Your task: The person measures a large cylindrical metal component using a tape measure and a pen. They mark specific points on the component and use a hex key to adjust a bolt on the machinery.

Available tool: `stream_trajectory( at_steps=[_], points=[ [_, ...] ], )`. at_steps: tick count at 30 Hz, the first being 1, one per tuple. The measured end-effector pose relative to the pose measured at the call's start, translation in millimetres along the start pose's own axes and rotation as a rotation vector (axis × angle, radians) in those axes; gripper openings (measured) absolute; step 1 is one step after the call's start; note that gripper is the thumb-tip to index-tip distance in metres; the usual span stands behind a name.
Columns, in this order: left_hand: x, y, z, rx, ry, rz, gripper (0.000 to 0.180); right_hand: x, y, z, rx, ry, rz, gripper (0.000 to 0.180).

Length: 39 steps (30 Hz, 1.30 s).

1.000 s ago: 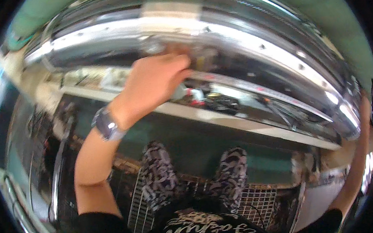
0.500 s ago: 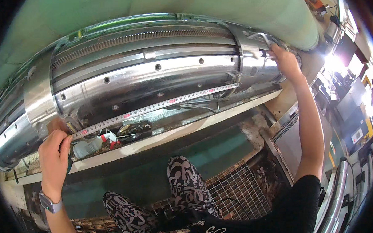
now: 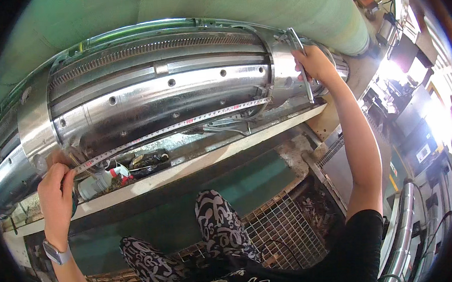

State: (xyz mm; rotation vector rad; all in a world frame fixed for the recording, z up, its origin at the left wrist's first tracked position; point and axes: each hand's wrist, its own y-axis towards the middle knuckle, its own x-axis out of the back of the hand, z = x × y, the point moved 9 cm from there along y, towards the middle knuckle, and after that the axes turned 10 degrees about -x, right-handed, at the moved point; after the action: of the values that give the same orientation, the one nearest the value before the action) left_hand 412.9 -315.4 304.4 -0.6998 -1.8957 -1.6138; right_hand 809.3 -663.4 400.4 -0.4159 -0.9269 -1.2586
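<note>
My left hand (image 3: 56,196) is closed round a tape measure, whose dark green case shows only in part behind my fingers. Its white blade (image 3: 176,127) stretches along the lower front of a large shiny metal cylinder (image 3: 150,101) with a row of bolt holes. The blade's far end lies by the cylinder's right ring (image 3: 282,66). Over that right end, my right hand (image 3: 315,65) grips a long silver hex key (image 3: 308,89), which stands steeply, its bent end near the upper edge of the cylinder. Its exact shape is partly covered by my fingers.
Below the cylinder runs a pale ledge (image 3: 202,167). A white spray bottle (image 3: 93,188) with a red trigger, a black plastic bag (image 3: 148,163) and several bent metal keys (image 3: 230,128) lie behind it. A large green roller (image 3: 193,5) spans the back; metal grating (image 3: 287,235) lies underfoot.
My right hand has turned the hex key from slanting across the cylinder's end to steeply upright. My left hand still holds the tape stretched out. The whole view has shifted slightly.
</note>
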Motion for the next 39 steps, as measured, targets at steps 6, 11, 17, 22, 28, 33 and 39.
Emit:
stream_trajectory(
  at_steps=[6, 11, 17, 22, 28, 33, 39],
  points=[
    [7, -6, 5, -0.026, 0.005, -0.027, 0.013, -12, 20, 17, 0.005, 0.095, 0.03, 0.031],
    [-4, -2, 8, -0.098, 0.146, 0.052, 0.014, 6, 50, -39, 0.001, -0.052, -0.122, 0.028],
    [14, -5, 1, -0.116, 0.051, -0.008, 0.016, 30, 90, -73, 0.312, -0.469, -0.316, 0.03],
    [13, -6, 0, -0.155, 0.047, -0.045, 0.018, 74, 135, -135, 0.39, -0.7, -0.38, 0.038],
    [13, -5, -4, -0.148, 0.084, -0.033, 0.018, 67, 129, -134, 0.291, -0.798, -0.37, 0.035],
    [11, -4, -3, -0.148, 0.075, -0.038, 0.019, 77, 131, -136, 0.367, -0.881, -0.455, 0.034],
    [9, -3, -5, -0.167, 0.108, -0.049, 0.019, 72, 145, -148, 0.32, -0.835, -0.403, 0.035]
  ],
)
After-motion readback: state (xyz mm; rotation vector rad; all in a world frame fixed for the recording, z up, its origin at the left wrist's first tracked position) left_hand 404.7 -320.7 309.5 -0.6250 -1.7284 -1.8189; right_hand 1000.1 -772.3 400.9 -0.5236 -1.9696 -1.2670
